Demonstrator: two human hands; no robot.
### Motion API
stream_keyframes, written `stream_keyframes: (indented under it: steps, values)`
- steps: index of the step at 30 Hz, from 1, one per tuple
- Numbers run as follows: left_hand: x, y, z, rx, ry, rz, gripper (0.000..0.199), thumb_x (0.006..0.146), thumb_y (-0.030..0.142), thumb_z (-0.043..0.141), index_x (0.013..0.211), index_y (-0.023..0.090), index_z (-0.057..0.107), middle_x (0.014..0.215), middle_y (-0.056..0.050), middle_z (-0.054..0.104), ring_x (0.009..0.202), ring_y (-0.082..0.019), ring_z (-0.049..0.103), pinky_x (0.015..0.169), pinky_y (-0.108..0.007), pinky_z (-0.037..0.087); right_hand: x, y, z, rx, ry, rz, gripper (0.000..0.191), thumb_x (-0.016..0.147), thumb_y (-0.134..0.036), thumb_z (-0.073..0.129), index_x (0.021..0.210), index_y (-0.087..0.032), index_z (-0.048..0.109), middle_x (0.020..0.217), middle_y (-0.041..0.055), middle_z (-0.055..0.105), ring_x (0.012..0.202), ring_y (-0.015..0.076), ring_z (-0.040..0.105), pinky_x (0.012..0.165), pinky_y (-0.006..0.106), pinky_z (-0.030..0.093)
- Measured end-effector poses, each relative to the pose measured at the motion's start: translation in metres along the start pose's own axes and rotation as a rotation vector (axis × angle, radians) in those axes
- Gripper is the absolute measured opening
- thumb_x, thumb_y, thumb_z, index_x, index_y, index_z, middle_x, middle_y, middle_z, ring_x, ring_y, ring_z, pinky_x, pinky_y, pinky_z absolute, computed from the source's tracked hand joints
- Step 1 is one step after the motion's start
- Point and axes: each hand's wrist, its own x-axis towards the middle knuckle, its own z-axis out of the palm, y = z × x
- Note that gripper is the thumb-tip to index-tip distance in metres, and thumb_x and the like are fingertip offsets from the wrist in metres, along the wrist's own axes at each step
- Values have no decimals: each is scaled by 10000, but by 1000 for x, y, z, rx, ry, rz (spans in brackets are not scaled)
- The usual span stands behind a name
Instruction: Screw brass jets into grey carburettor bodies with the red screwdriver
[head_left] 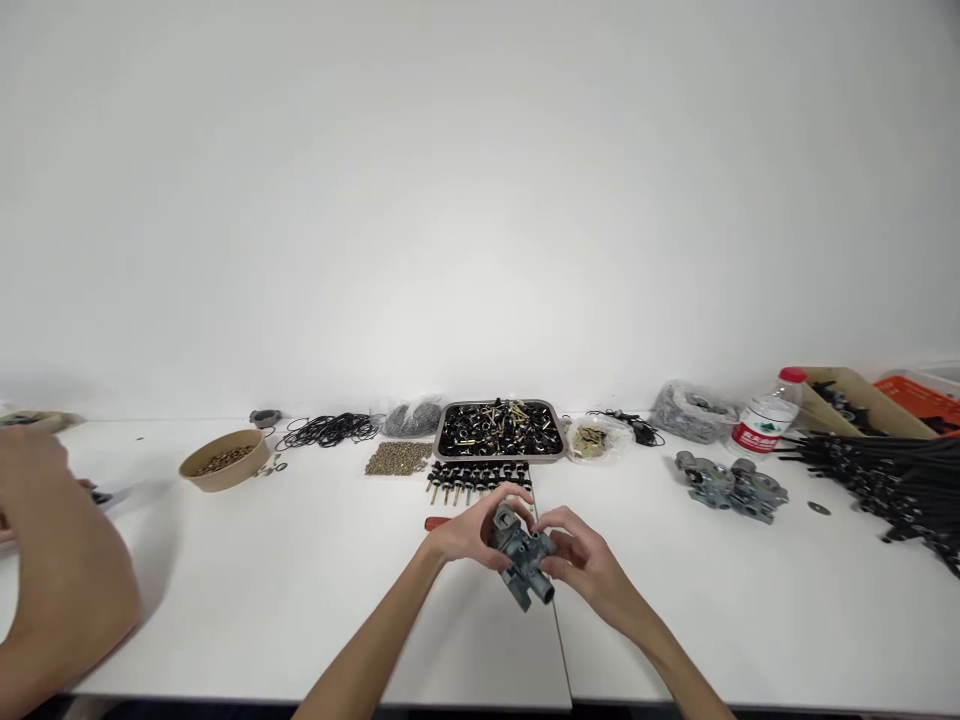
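A grey metal carburetor body (523, 560) is held up over the front middle of the white table. My left hand (480, 528) grips it from the left, thumb in front and fingers behind. From the right, my right hand (581, 555) has its thumb and fingers closed at the body's side; whether a small part is pinched there is hidden. A red tool handle (436, 523) shows just left of my left hand. Behind my hands lies a row of black-and-brass screw-like parts (480, 478).
Behind stands a tray (501, 458) of black and brass parts. Brass pieces (398, 458) and a tan bowl (217, 477) lie left. More carburetor bodies (731, 487), a bottle (766, 415) and black hoses (885, 490) are right. A co-worker's arm (64, 560) reaches in at far left.
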Motion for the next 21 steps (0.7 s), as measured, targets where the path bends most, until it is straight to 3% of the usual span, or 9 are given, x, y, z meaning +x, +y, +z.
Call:
stream_keyframes:
  steps: [4, 6, 8, 12, 16, 18, 21]
  values:
    - [-3, 7, -21, -82, -110, -30, 786, 639, 286, 826, 1346, 233, 485, 1310, -161, 523, 1143, -292, 561, 915, -402, 483, 0, -10, 6, -148, -14, -12, 170, 844, -308, 660, 994, -251, 606, 977, 17, 543, 680, 138, 469, 659, 290, 436]
    - [-13, 10, -37, -179, 6, 81, 675, 733, 343, 749, 1341, 199, 494, 1328, -193, 523, 1188, -337, 553, 1000, -503, 436, 0, -13, 12, -255, -68, 2, 158, 850, -248, 632, 1002, -260, 594, 1029, 28, 552, 678, 140, 478, 667, 299, 445]
    - [-26, 10, -53, -265, 207, 188, 573, 797, 360, 671, 1312, 171, 507, 1280, -213, 550, 1109, -343, 597, 979, -548, 440, 0, -12, 19, -360, -117, 0, 166, 861, -223, 603, 1020, -267, 589, 1080, 46, 549, 718, 158, 517, 684, 315, 464]
    - [-44, 3, -78, -464, 497, 313, 457, 797, 337, 620, 1209, 150, 555, 1088, -179, 603, 904, -272, 628, 823, -453, 504, 1, -2, 37, -506, -157, -34, 206, 850, -167, 584, 1037, -253, 572, 1128, 75, 529, 770, 189, 569, 709, 352, 497]
    - [-45, -2, -84, -552, 619, 352, 393, 774, 309, 598, 1130, 143, 589, 980, -145, 596, 833, -231, 602, 741, -391, 494, 3, 0, 49, -583, -176, -54, 226, 834, -130, 586, 1034, -234, 569, 1110, 75, 518, 705, 168, 538, 688, 360, 493]
    - [-42, -4, -83, -542, 638, 334, 378, 764, 300, 596, 1106, 139, 601, 959, -143, 596, 812, -225, 596, 727, -389, 487, 9, -2, 43, -529, -242, -36, 220, 846, -221, 643, 1058, -249, 591, 1138, 63, 514, 706, 154, 536, 681, 342, 491]
    - [-39, -5, -81, -536, 641, 341, 343, 773, 282, 579, 1078, 131, 614, 930, -137, 597, 776, -222, 594, 705, -389, 474, 36, 2, 16, -387, -268, 38, 292, 884, -452, 624, 1123, -283, 614, 1175, 45, 535, 674, 123, 519, 623, 295, 470]
